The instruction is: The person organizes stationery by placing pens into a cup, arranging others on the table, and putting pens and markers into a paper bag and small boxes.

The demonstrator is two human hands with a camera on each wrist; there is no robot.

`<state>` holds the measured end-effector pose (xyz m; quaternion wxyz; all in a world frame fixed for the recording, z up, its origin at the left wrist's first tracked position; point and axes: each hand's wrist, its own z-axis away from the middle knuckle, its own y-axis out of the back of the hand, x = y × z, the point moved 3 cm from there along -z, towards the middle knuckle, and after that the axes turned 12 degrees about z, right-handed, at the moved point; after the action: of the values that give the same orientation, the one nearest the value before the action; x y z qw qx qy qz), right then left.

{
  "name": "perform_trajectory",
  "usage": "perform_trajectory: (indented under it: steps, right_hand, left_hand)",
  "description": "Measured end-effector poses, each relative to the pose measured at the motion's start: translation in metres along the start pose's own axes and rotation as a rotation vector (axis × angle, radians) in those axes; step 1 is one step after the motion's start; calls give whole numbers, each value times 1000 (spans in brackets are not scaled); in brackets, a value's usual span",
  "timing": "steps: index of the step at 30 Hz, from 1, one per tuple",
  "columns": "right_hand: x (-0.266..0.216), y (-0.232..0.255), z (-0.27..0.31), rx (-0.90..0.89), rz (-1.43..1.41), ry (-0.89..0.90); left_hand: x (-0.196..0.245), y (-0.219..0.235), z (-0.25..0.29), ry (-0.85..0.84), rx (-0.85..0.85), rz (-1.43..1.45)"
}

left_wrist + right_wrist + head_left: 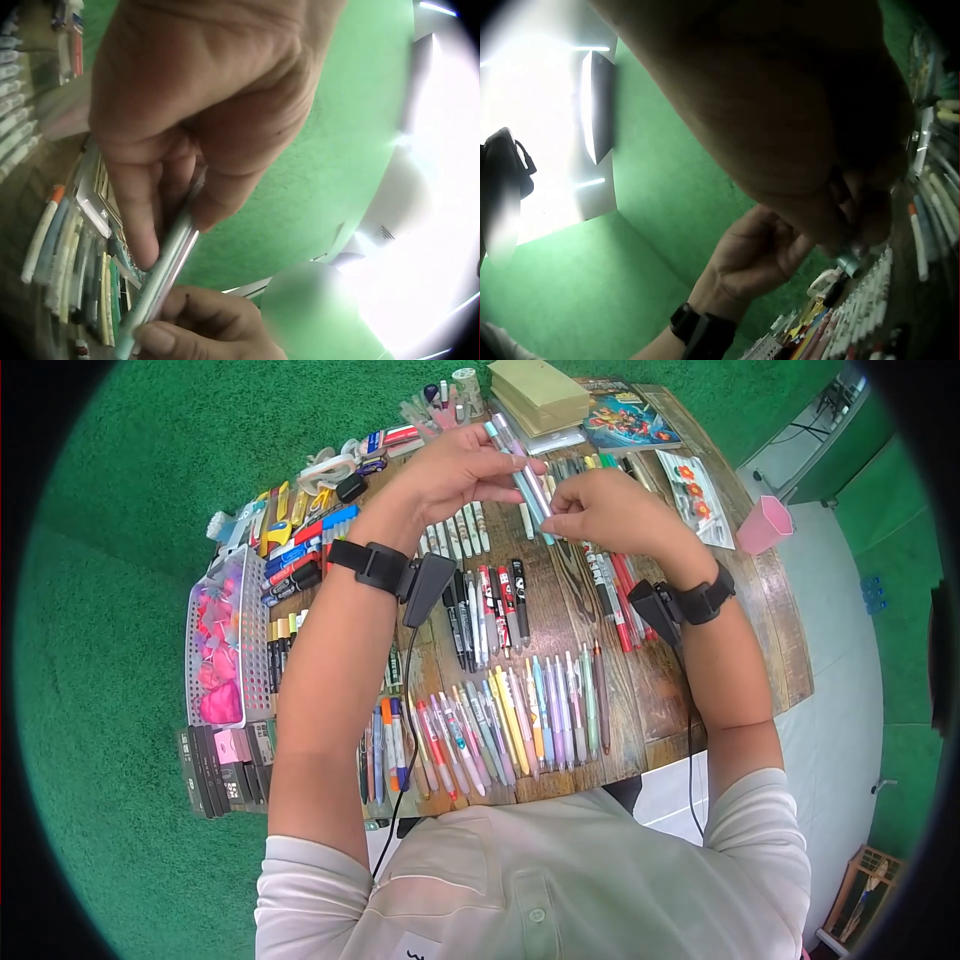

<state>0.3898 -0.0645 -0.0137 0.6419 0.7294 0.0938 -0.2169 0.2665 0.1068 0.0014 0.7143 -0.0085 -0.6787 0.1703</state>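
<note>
Over the far middle of the table, my left hand (455, 472) pinches a teal pen (529, 496) and a lilac pen (507, 432) side by side between thumb and fingers. The two pens slant down toward my right hand (615, 510), whose thumb and curled fingers grip their lower end in the left wrist view. In the right wrist view the pen's teal end (848, 264) peeks out below the shadowed right hand. A row of white pens (460, 532) lies under the left hand, and black and red pens (488, 610) lie nearer the body.
A row of pastel pens (545, 710) lines the near edge. On the left stands a white basket (252, 630) of pink items beside dark boxes (203, 770). Brown paper pads (540, 398), a colourful booklet (628, 422) and a pink cup (766, 525) stand at the back and right.
</note>
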Motion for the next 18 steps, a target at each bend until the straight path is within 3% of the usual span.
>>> perform_trajectory:
  steps: [11, 18]
  right_hand:
    - [-3, -6, -3, -117, -188, -34]
    - [-7, -6, -3, -62, -180, -13]
  left_hand:
    - [-4, 6, 4, -43, 54, 60]
    - [-3, 12, 3, -86, 113, 100]
